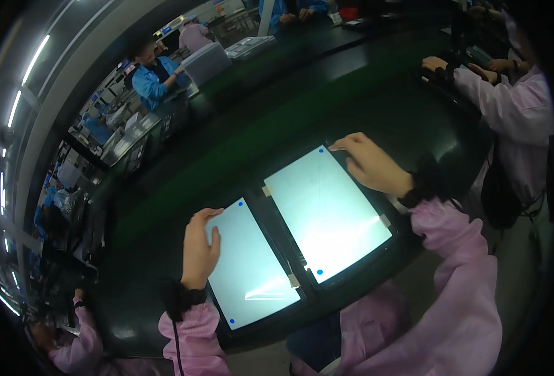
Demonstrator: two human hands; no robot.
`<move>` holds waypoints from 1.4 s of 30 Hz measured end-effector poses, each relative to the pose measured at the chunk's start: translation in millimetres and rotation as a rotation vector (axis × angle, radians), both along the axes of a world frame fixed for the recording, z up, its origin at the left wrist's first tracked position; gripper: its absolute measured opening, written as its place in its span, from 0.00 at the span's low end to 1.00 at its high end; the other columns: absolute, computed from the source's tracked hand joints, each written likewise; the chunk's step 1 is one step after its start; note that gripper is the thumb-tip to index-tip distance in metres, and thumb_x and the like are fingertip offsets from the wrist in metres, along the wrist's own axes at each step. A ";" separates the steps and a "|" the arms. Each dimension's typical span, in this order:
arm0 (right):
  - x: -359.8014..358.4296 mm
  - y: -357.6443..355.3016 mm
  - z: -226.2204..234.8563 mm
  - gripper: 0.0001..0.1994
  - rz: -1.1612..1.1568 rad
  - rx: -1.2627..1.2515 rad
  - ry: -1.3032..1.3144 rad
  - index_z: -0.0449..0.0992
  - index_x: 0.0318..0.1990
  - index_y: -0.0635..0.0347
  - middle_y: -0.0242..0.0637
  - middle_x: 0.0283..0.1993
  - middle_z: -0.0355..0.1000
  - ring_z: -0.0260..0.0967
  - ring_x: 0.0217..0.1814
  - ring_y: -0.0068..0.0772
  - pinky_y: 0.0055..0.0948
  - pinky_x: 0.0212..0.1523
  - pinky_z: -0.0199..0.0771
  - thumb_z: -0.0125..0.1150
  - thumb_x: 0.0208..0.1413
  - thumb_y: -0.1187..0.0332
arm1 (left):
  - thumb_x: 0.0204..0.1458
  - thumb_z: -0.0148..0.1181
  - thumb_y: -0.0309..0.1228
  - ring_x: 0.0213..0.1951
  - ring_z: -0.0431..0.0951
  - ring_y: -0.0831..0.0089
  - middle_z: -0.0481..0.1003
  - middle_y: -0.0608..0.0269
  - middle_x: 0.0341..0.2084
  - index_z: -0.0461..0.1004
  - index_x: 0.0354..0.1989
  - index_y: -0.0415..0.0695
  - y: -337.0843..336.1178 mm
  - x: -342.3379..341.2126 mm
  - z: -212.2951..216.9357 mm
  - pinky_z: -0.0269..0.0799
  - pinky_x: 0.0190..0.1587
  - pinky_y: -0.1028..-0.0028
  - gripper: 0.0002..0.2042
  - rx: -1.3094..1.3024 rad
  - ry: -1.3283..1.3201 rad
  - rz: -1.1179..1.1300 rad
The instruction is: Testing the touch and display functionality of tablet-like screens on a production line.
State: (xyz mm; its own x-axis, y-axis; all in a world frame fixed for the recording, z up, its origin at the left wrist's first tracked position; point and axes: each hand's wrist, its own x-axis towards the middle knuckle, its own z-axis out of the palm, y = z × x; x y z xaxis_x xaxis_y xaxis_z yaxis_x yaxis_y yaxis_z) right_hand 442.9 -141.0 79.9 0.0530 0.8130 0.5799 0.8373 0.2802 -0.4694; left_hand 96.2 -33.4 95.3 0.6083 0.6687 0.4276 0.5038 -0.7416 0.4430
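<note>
Two flat rectangular panels with bright white faces lie side by side on the dark table before me. The left panel point(252, 263) has blue dots in two corners and a tan tab at its right edge. On the right panel point(327, 213), blue dots also mark two corners, with tan tabs on both long sides. My left hand point(200, 249) is open at the left panel's upper left edge, thumb apart from the fingers. At the right panel's far right corner is my right hand point(377, 164), its fingers stretched out and touching there; the fingertips are partly hidden.
The dark green table point(214, 150) curves away to the far side. Across it, a person in blue point(151, 78) stands beside a stack of grey trays point(207, 62). Co-workers in pink sleeves point(509, 103) work at the right and at the lower left.
</note>
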 end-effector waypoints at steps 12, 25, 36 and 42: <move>8.2 34.5 -21.7 0.17 -0.033 -0.246 -0.104 0.66 0.50 0.64 0.52 0.52 0.63 0.56 0.59 0.54 0.43 0.57 0.60 0.49 0.49 0.75 | 0.42 0.45 0.14 0.47 0.66 0.56 0.72 0.56 0.47 0.61 0.48 0.36 20.4 22.4 -22.2 0.58 0.53 0.65 0.20 0.077 0.151 -0.050; 5.4 36.5 -16.2 0.17 -0.049 -0.302 -0.112 0.66 0.49 0.62 0.49 0.50 0.64 0.56 0.59 0.52 0.43 0.57 0.60 0.48 0.50 0.74 | 0.39 0.47 0.14 0.46 0.66 0.51 0.70 0.53 0.46 0.62 0.49 0.37 20.5 24.3 -23.1 0.60 0.53 0.62 0.23 0.086 0.172 -0.066; -2.7 31.3 -8.4 0.17 -0.057 -0.323 -0.156 0.67 0.48 0.62 0.53 0.52 0.61 0.56 0.58 0.55 0.42 0.57 0.60 0.50 0.48 0.75 | 0.42 0.47 0.16 0.47 0.66 0.55 0.72 0.57 0.47 0.60 0.49 0.38 18.0 21.8 -25.2 0.59 0.52 0.65 0.21 0.089 0.187 -0.093; -9.1 20.6 -13.0 0.16 -0.002 -0.239 -0.205 0.68 0.47 0.62 0.53 0.51 0.62 0.56 0.58 0.54 0.42 0.57 0.60 0.52 0.48 0.74 | 0.41 0.47 0.15 0.47 0.66 0.54 0.71 0.56 0.48 0.59 0.49 0.37 7.1 14.0 -26.2 0.60 0.52 0.65 0.22 0.046 0.221 -0.030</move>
